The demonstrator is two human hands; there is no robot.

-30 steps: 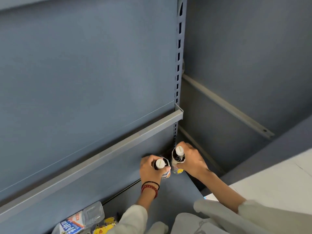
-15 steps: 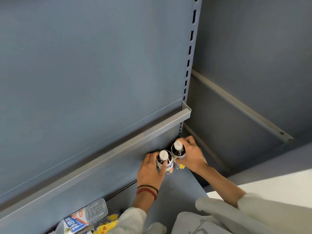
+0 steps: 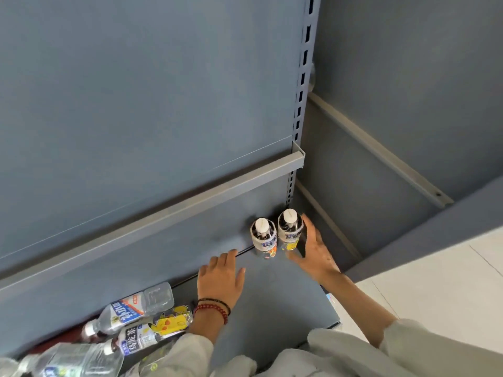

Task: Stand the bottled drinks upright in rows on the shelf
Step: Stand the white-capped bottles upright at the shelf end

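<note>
Both hands have let go of the drinks since a moment ago. The left bottle (image 3: 263,238) and the right bottle (image 3: 290,229) now stand up side by side in the back right corner of the shelf (image 3: 272,308). The right hand (image 3: 315,254) is open just beside the right bottle. The left hand (image 3: 220,278) is open too, holding nothing, a bit away. So two are done. The lying bottles (image 3: 136,319) at the left still need standing up in rows.
</note>
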